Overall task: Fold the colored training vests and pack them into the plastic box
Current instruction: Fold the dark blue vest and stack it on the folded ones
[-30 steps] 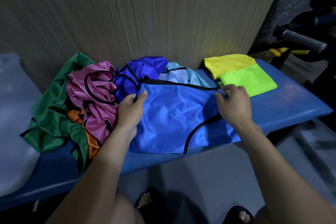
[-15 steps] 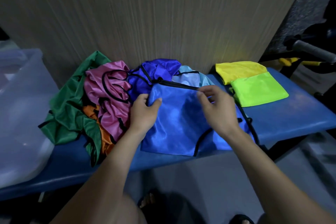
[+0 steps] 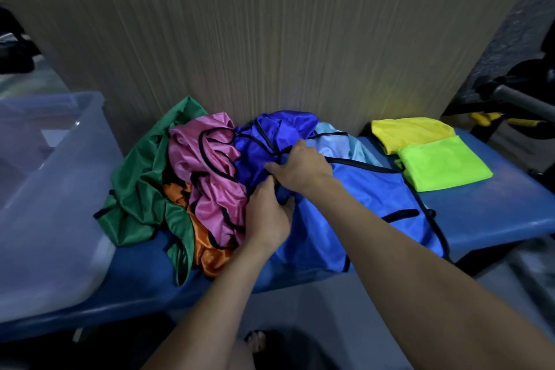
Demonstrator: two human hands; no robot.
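Gripping is seen on both sides: the blue vest (image 3: pixel 354 207) is held by the left hand (image 3: pixel 268 219) at its left edge, fingers curled into the fabric, and by the right hand (image 3: pixel 301 167), which is crossed over to the far left corner and pinches the black-trimmed edge there. Both hands are nearly touching. The vest is spread on the blue surface (image 3: pixel 495 219), its right part lying flat, its near edge hanging just over the near rim.

An unfolded pile is stacked to the left of the vest: green vest (image 3: pixel 141 189), pink vest (image 3: pixel 207 165), orange vest (image 3: pixel 207 246) underneath, dark blue vest (image 3: pixel 279 132) and light blue vest (image 3: pixel 342 144) at the far side against the panel.

A folded yellow vest (image 3: pixel 411 132) and a folded lime vest (image 3: pixel 444 165) are laid at the far right of the surface, overlapping, apart from the pile.

The clear plastic box (image 3: pixel 51 204) is placed at the left end, touching the green vest; its contents cannot be made out.
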